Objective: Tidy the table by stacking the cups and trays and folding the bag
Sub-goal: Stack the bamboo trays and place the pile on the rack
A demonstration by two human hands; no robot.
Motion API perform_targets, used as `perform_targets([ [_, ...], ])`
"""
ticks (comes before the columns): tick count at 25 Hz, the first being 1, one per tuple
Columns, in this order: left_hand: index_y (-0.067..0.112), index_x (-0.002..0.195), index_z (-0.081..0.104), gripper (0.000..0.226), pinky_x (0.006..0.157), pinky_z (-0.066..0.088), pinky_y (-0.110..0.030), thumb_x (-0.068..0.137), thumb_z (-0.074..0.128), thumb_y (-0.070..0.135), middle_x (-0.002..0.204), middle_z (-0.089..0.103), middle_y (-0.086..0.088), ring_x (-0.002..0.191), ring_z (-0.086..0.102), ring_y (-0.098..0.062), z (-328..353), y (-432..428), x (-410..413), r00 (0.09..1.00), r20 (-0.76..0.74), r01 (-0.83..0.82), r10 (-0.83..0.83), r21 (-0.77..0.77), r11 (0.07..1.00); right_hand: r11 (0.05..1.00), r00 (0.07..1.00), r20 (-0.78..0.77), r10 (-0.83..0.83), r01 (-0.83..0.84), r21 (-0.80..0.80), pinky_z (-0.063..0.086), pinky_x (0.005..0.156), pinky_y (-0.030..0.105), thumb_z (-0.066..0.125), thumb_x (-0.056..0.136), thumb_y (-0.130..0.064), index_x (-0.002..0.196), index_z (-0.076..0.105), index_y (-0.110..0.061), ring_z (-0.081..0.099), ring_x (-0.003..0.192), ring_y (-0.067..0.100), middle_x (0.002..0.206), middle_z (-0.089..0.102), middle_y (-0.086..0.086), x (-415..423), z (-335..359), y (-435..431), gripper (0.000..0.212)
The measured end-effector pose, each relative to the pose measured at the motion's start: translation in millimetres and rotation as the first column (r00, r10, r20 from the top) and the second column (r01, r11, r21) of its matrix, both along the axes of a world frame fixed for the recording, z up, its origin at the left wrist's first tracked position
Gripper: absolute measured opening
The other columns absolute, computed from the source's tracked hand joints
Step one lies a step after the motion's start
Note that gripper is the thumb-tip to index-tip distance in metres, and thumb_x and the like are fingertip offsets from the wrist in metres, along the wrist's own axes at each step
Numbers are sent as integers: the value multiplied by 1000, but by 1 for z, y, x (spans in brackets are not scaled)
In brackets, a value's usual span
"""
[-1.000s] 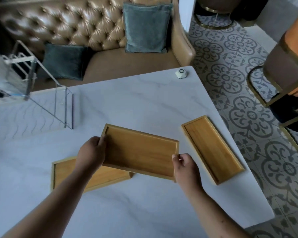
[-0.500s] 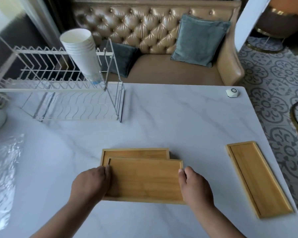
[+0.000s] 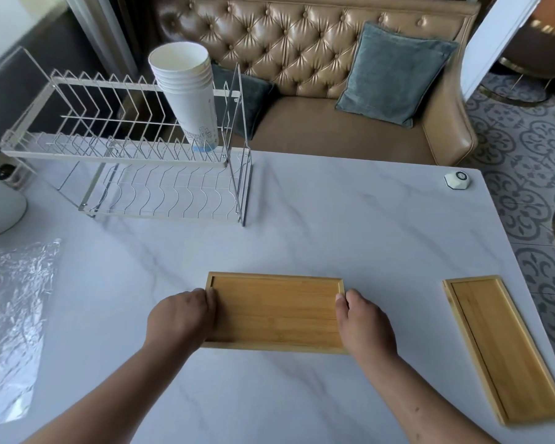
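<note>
While the left hand (image 3: 181, 318) and right hand (image 3: 364, 322) clamp their fingers (image 3: 210, 296) on the short ends of a wooden tray (image 3: 276, 312) at 6 o'clock on the bench (image 3: 334, 219), a second tray (image 3: 503, 350) lies well apart at 4 o'clock. Nested cups (image 3: 186, 94) stand in the dish rack (image 3: 125, 174) at 11 o'clock, and the clear bag (image 3: 10, 315) lies flat at 8 o'clock.

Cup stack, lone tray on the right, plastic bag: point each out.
cup stack (image 3: 195, 113): head view, side wall of the outermost cup.
lone tray (image 3: 507, 350): head view, middle of its floor.
plastic bag (image 3: 12, 315): head view, crinkled middle.
</note>
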State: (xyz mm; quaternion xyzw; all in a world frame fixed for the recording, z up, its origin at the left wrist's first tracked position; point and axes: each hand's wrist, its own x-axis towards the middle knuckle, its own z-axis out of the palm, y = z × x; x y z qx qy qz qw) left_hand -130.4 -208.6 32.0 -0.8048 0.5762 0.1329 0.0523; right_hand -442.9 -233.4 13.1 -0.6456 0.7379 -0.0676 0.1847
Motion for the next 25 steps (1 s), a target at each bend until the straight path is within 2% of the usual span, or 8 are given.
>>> perform_targets([
  [4,18,70,54,51,58,54,-38,107,29,42,62,61,0,65,65,-29,-6,-5,2,1000,4,20,-20,13,1000,1000,1000,-9,0,0,18,33,52,32,39,105,-41,73,38,-19,49,59,29,59,47,-4,3,-8,-4,39],
  [11,19,70,50,47,58,54,-37,107,30,39,61,59,2,64,63,-25,-22,-2,10,998,22,52,-53,41,998,999,999,-39,23,-22,37,33,54,34,38,106,-42,77,40,-18,46,61,30,66,53,0,7,-15,-7,37],
  [16,21,70,51,50,60,55,-38,106,28,46,62,58,3,65,62,-25,-28,-2,8,999,-30,-18,19,30,999,997,999,-49,-1,5,81,32,54,33,35,106,-45,79,40,-19,49,63,29,66,50,-3,8,-15,-7,38],
  [18,21,79,52,46,62,51,-37,102,31,54,73,59,7,72,61,-24,-31,-1,7,985,-127,-114,113,2,993,988,996,4,-84,82,129,32,53,34,36,105,-47,79,42,-18,52,66,28,69,53,-3,10,-13,-8,39],
  [20,21,101,57,43,71,47,-37,99,39,60,97,62,7,93,64,-26,-33,0,7,879,-367,-310,305,48,950,954,951,188,-245,202,221,38,55,36,38,105,-46,80,48,-17,55,68,24,74,58,-1,12,-11,-8,39],
  [22,25,117,60,38,83,47,-40,102,43,55,113,63,3,111,63,-29,-32,2,5,597,-652,-452,467,209,867,888,832,374,-411,272,371,45,65,35,39,106,-43,85,55,-20,56,70,14,79,61,-3,14,-9,-6,36],
  [23,29,118,62,33,86,47,-40,104,42,52,116,64,3,113,61,-27,-30,4,3,450,-731,-475,512,289,831,849,773,417,-478,285,444,45,68,34,39,106,-44,88,56,-22,55,73,9,83,61,-6,15,-7,-3,33],
  [25,33,127,61,33,92,43,-38,106,42,50,121,62,6,113,58,-19,-28,8,-2,291,-778,-486,557,381,786,794,691,453,-564,303,526,43,71,33,39,106,-45,93,58,-22,55,80,8,91,62,-6,21,-8,2,32],
])
